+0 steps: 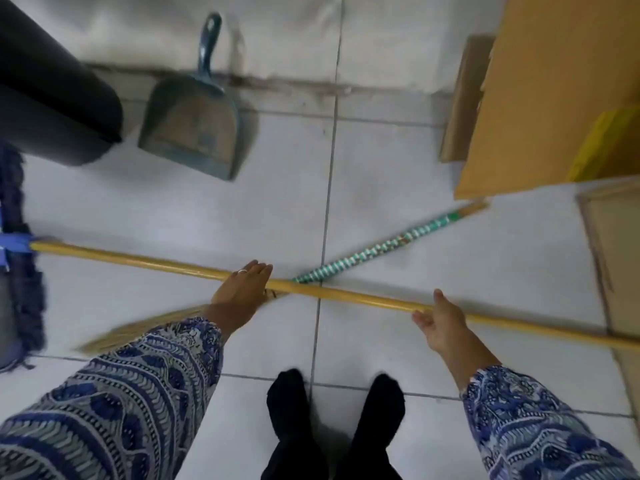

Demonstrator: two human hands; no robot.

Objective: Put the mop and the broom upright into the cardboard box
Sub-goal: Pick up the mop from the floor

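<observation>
- Gripping stage, mop: yellow pole runs level across the tiled floor, blue head at far left, tail end passing off frame at right.
- Left hand: laid over the pole mid-length, fingers curled down onto it; full closure cannot be told.
- Right hand: under the pole further right, fingers spread and loose, not yet wrapped.
- Broom: flat on the floor beneath the pole, crossing it, green-banded handle aimed at the cardboard box, bristles under the left sleeve.
- Handling advice: close both hands firmly before raising; swing the head low, tail high; clear the dustpan and box flap.
</observation>
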